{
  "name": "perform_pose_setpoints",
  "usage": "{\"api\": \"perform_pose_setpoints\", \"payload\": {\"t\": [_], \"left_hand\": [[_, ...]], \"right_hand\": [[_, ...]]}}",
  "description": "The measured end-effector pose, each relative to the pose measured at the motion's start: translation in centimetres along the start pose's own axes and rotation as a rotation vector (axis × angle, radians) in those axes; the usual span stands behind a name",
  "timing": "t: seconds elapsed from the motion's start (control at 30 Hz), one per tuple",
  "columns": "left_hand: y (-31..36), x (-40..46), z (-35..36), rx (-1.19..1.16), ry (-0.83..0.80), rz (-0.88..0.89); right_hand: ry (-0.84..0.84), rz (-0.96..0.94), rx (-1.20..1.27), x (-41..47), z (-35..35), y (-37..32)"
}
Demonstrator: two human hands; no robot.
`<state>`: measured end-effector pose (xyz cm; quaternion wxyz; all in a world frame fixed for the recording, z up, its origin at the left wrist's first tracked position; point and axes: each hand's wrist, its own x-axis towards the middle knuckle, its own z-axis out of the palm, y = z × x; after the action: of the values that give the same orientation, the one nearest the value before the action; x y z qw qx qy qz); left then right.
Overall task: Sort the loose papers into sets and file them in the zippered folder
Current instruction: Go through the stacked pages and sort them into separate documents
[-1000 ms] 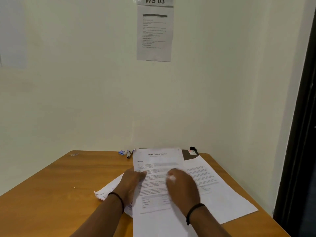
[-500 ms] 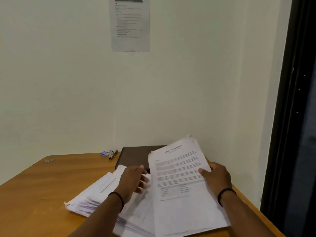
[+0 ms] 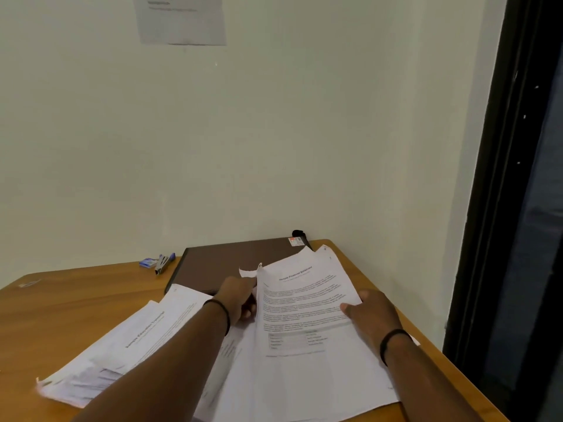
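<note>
A printed sheet headed as a financial statement (image 3: 304, 303) is lifted off the table, tilted toward me. My right hand (image 3: 373, 315) grips its right edge, thumb on the printed face. My left hand (image 3: 239, 296) pinches the left edge of the papers near the sheet's upper left corner. More white sheets lie under it, reaching the near edge. A fanned stack of loose papers (image 3: 122, 351) lies to the left under my left forearm. The dark brown zippered folder (image 3: 231, 266) lies closed at the back of the table, its front edge partly hidden by paper and hand.
The wooden table (image 3: 61, 306) fills a wall corner. A blue stapler (image 3: 163, 263) and a small blue box (image 3: 147, 262) lie at the back, left of the folder. A printed notice (image 3: 182, 19) hangs on the wall. A dark door frame (image 3: 502, 178) stands at the right.
The top sheet, which lay flat under both hands, has been lifted and shifted to the right, uncovering the folder. My left hand has come up to its left edge. My view has tilted down.
</note>
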<state>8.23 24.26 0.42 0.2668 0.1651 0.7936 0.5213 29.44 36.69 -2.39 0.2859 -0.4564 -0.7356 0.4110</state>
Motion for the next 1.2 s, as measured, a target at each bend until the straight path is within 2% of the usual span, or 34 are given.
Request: {"api": "perform_pose_setpoints", "payload": {"t": [0.13,0.17,0.2,0.27,0.33,0.5,0.63,0.67,0.73,0.8,0.97,1.07,1.2], "left_hand": [[-0.3,0.9,1.4,-0.023,0.099,0.064],[-0.2,1.0,1.4,0.082,0.102,0.073],[-0.6,0.9,1.2,0.235,0.159,0.193],[-0.8,0.9,0.7,0.017,0.232,0.272],[-0.3,0.5,-0.5,-0.089,0.34,0.318],[2.6,-2.3,-5.9,-0.211,0.654,0.581],[4.3,-5.0,-11.3,-0.248,0.771,0.743],[4.6,-5.5,-12.5,-0.249,0.775,0.77],[5.0,-6.8,-15.1,-0.275,0.781,0.843],[5.2,-8.8,-18.2,-0.281,0.789,0.9],[5.2,-12.7,-23.6,-0.336,0.712,0.974],[4.3,-14.7,-26.7,-0.418,0.626,0.956],[2.9,-17.2,-29.7,-0.474,0.549,0.903]], "right_hand": [[0.035,-0.039,-0.017,-0.4,0.2,0.3],[0.061,-0.058,-0.04,-0.5,0.3,0.4],[0.091,-0.073,-0.065,-0.7,0.4,0.3],[0.151,-0.097,-0.145,-1.1,0.6,0.1],[0.187,-0.119,-0.246,-1.4,0.7,-0.2],[0.22,-0.161,-0.455,-2.0,0.4,-0.7],[0.266,-0.206,-0.717,-3.1,0.2,-3.0],[0.273,-0.229,-0.693,-3.4,0.5,-4.0],[0.265,-0.315,-0.487,-4.5,1.4,-6.7],[0.209,-0.42,-0.288,-6.2,2.6,-10.5],[0.032,-0.508,0.106,-10.5,4.5,-19.3],[-0.012,-0.567,0.22,-13.1,6.5,-22.6],[0.084,-0.614,0.254,-15.8,8.9,-25.1]]}}
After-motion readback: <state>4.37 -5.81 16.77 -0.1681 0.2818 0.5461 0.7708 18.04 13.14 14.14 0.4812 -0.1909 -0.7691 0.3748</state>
